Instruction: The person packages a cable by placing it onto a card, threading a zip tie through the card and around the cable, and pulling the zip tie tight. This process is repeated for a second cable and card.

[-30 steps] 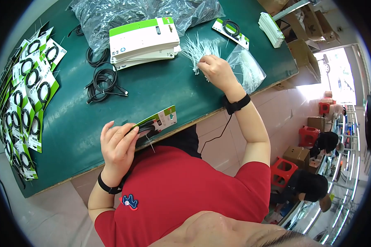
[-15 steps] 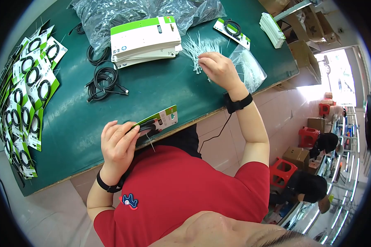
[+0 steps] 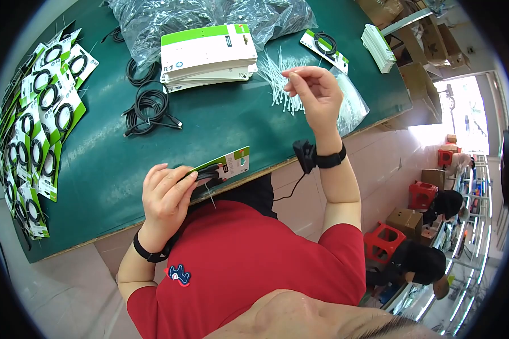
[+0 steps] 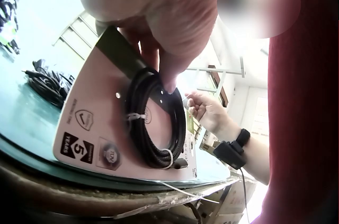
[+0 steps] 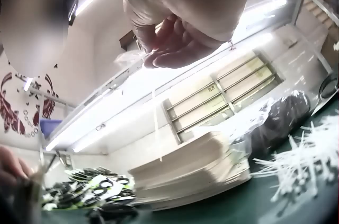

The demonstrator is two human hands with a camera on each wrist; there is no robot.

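Observation:
My left hand (image 3: 165,195) grips one end of a green and white packaging card (image 3: 236,162) near the table's front edge. A coiled black cable (image 4: 139,123) lies against that card, bound by a white tie at two places. One tie's tail (image 3: 211,198) sticks out below the card. Raised beside the pile of white zip ties (image 3: 283,85), my right hand (image 3: 322,99) pinches with thumb and forefinger. From its fingertips a thin, pale zip tie (image 5: 157,123) hangs down in the right wrist view.
A stack of blank cards (image 3: 206,56) stands at the back, before a clear plastic bag (image 3: 209,22). Loose coiled cables (image 3: 148,113) lie left of it. Finished carded cables (image 3: 45,118) cover the left end. A bag of ties (image 3: 353,104) lies by the right edge.
My right hand has lifted from the zip tie pile and turned, moving slightly right, with a zip tie pinched. The left hand keeps its hold on the card.

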